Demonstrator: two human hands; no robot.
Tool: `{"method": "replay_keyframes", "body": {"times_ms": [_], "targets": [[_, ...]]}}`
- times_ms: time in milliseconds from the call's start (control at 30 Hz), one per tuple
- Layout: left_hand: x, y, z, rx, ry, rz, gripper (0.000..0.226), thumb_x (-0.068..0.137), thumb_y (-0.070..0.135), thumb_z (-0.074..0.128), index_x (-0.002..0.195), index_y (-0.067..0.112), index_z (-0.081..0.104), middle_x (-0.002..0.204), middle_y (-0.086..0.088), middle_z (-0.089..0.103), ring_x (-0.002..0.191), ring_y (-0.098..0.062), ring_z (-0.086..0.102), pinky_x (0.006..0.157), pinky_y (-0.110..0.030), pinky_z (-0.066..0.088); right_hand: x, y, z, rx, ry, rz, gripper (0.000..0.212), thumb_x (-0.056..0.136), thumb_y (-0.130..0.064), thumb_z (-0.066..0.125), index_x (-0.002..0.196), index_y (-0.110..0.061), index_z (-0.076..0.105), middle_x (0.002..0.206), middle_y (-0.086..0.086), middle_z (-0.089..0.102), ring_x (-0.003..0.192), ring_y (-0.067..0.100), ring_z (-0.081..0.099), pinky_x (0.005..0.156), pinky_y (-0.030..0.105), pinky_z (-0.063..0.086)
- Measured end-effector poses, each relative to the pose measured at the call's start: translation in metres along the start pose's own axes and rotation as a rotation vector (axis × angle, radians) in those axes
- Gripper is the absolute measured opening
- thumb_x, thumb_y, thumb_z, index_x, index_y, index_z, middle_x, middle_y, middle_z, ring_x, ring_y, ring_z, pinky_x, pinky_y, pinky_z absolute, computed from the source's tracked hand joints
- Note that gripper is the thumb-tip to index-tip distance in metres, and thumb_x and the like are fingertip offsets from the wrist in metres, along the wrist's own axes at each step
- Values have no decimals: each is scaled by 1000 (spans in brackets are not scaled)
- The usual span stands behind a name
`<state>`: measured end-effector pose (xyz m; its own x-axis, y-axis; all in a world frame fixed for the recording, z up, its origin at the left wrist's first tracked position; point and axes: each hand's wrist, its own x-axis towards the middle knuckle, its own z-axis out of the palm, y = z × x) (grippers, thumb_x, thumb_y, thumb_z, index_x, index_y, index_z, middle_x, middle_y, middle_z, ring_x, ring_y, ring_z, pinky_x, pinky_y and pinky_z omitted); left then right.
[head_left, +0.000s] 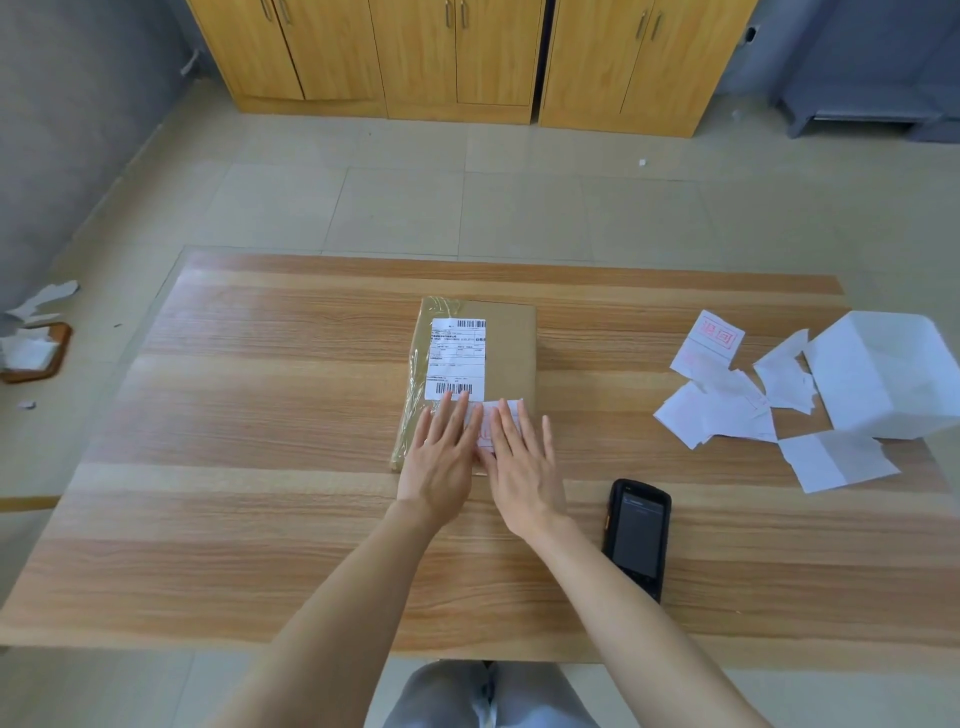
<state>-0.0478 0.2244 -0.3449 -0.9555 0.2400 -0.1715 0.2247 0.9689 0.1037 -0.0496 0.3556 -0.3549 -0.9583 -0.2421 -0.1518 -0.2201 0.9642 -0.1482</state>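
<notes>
Both hands lie flat, fingers straight and spread, side by side: the left hand (440, 462) and the right hand (524, 473) press a small white sticker with red print (485, 423) onto the near end of a flat brown cardboard parcel (511, 348) at the middle of the striped wooden table (260, 467). A white barcoded shipping label (456, 358) sits just beyond the fingertips. A black handheld scanner (638, 535) lies right of the right wrist; loose white paper slips (722, 405) lie farther right.

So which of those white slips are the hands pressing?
The red-printed slip on the near end of the brown parcel, below the barcode label: the left hand and right hand lie flat on it. The other slips lie loose on the right.
</notes>
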Motion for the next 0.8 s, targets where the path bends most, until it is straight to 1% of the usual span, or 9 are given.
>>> {"method": "replay_keyframes", "body": {"times_ms": [67,167,300,367,433,533,600,667,800], "targets": [[-2,-1,0,7,20,-18,66,89,29,-5,153,15,4,159,-8,-7,145,-27,-16,114,-37,-14,0,4,0,28,18,39,71,103,-42,-1,135,-6,52,141,6,52,134,26,45,112,48,22],[-6,-8,1,14,29,-65,53,102,21,21,153,15,9,160,-10,-1,147,-29,-9,116,-40,-9,-2,14,2,49,49,86,66,103,-43,2,138,-4,42,143,7,49,136,26,39,110,48,18],[-16,-19,2,7,24,-149,54,96,27,23,142,10,44,149,-14,37,139,-34,34,110,-46,28,-4,25,4,13,57,78,63,103,-43,0,140,-5,34,144,7,48,137,27,39,110,48,18],[-19,-24,2,-22,-15,-163,55,92,29,25,134,8,54,142,-14,49,131,-33,46,103,-47,38,-5,27,6,0,36,76,66,102,-46,-6,143,-6,28,149,8,40,141,26,30,113,47,11],[-22,-25,0,-36,-20,-164,60,94,32,17,142,9,44,149,-13,38,139,-32,35,110,-45,29,-6,27,6,5,30,47,76,95,-52,-19,146,-7,14,156,7,22,144,22,8,116,43,-2],[-18,-29,0,-63,-20,-202,56,103,34,11,153,10,4,160,-8,-1,148,-27,-4,119,-39,3,-2,28,-2,133,-3,32,89,78,-62,-32,148,-12,-11,157,0,-14,145,14,-16,117,34,-14],[-10,-32,-7,-218,-15,-300,60,104,37,18,152,9,-4,160,-8,-8,148,-24,-8,119,-36,1,6,27,-14,377,-49,115,79,90,-60,-6,152,-12,-6,159,-1,-11,148,14,-9,119,31,-4],[-1,-34,-17,-518,26,-424,66,103,41,25,152,5,0,160,-12,0,148,-25,1,119,-36,6,16,26,-23,673,-85,253,69,100,-51,18,154,-11,0,162,4,1,149,18,5,118,32,9],[19,-37,-26,-1052,84,-699,66,102,41,30,152,3,8,159,-13,14,146,-26,14,116,-35,12,33,28,-32,968,-210,438,69,102,-49,23,154,-7,4,161,8,8,148,23,11,117,35,12]]}}
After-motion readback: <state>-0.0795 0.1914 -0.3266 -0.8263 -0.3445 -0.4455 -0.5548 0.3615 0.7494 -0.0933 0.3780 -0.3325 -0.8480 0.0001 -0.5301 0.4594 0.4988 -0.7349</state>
